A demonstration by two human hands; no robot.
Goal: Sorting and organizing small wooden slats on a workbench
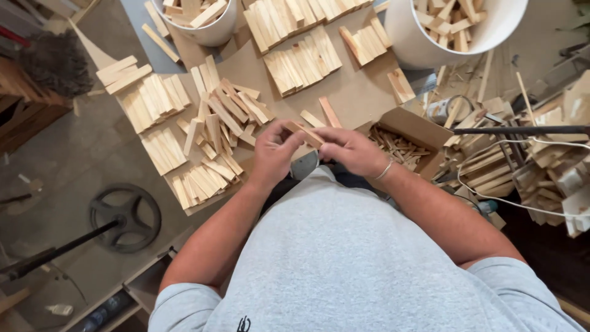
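Both my hands meet over the front edge of the brown work board point(362, 92). A short pale wooden slat point(305, 134) lies between them. My left hand point(275, 150) pinches its left end and my right hand point(347, 150), with a thin bracelet at the wrist, grips its right end. Just left of my hands lies a loose heap of similar slats point(224, 114). Right of my hands sits an open cardboard box point(415, 132) with thin wood sticks in it.
Neat rows of slats point(301, 58) cover the board. Two white buckets point(206, 27) point(424, 46) of wood pieces stand at the back. A jumble of scrap wood and a white cable point(528, 166) fills the right. A black wheel point(126, 216) lies on the floor at left.
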